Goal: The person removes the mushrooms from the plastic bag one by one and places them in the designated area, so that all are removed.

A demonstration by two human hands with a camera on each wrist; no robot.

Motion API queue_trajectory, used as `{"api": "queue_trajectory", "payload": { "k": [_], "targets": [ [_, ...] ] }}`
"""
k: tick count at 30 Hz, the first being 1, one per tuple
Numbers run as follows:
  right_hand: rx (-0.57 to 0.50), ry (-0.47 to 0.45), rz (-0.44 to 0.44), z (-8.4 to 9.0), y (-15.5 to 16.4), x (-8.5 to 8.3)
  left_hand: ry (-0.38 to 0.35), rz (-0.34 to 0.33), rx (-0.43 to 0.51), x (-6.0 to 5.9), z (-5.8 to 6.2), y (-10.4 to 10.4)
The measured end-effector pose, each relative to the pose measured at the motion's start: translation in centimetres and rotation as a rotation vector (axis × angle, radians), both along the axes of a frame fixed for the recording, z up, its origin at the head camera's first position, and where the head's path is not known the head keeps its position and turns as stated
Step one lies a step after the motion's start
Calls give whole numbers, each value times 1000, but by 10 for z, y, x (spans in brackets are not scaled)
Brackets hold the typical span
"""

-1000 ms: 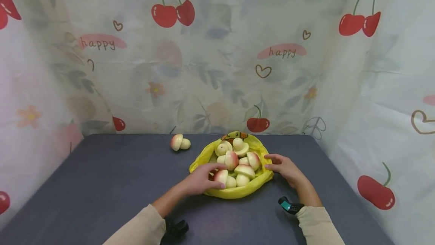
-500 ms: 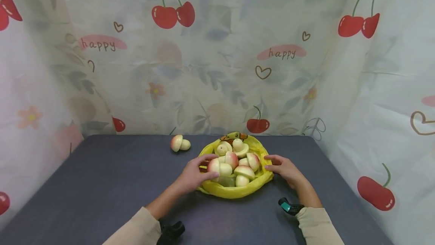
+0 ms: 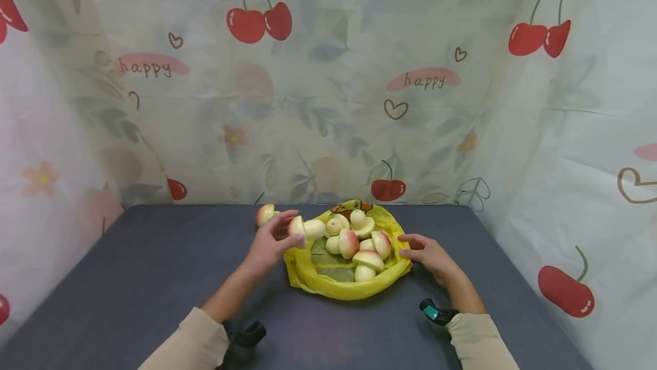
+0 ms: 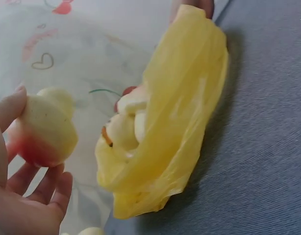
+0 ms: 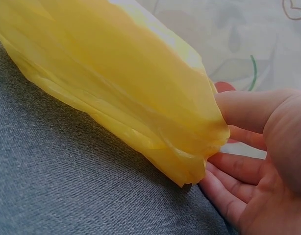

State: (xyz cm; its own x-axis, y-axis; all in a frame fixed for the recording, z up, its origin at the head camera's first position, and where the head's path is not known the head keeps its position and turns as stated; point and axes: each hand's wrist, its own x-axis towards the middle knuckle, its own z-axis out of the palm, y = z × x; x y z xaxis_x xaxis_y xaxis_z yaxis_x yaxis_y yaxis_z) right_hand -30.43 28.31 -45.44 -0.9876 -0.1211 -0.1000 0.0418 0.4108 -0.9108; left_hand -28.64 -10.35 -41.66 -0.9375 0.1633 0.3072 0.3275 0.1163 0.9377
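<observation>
A yellow plastic bag (image 3: 333,289) lies open on the dark grey table (image 3: 154,279) with several cream-and-red toy mushrooms (image 3: 359,242) inside. My left hand (image 3: 287,230) grips one mushroom (image 3: 308,228) just above the bag's left rim; the left wrist view shows this mushroom (image 4: 42,129) between thumb and fingers, beside the bag (image 4: 165,137). My right hand (image 3: 405,246) pinches the bag's right edge; in the right wrist view its thumb and fingers (image 5: 238,110) close on the yellow plastic (image 5: 116,83). Another mushroom (image 3: 265,214) lies on the table behind my left hand, partly hidden.
Printed cherry curtains (image 3: 328,102) close in the table at the back and on both sides. The table's left half and front strip are bare grey cloth. Wrist cameras (image 3: 436,312) sit on both forearms.
My left hand lifted one mushroom out of the bag's near side and carried it left and farther back, over the left rim. The right hand stayed on the bag's edge.
</observation>
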Motion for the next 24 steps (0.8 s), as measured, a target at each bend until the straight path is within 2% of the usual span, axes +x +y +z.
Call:
{"api": "queue_trajectory", "payload": {
  "k": [4, 10, 24],
  "targets": [
    [-3, 1, 6, 1, -1, 1, -27, 72, 109, -4, 2, -6],
    [-11, 5, 12, 2, -1, 3, -72, 146, 291, -10, 3, -15],
    [-9, -1, 1, -2, 0, 0, -54, 328, 348, -25, 0, -49]
  ]
}}
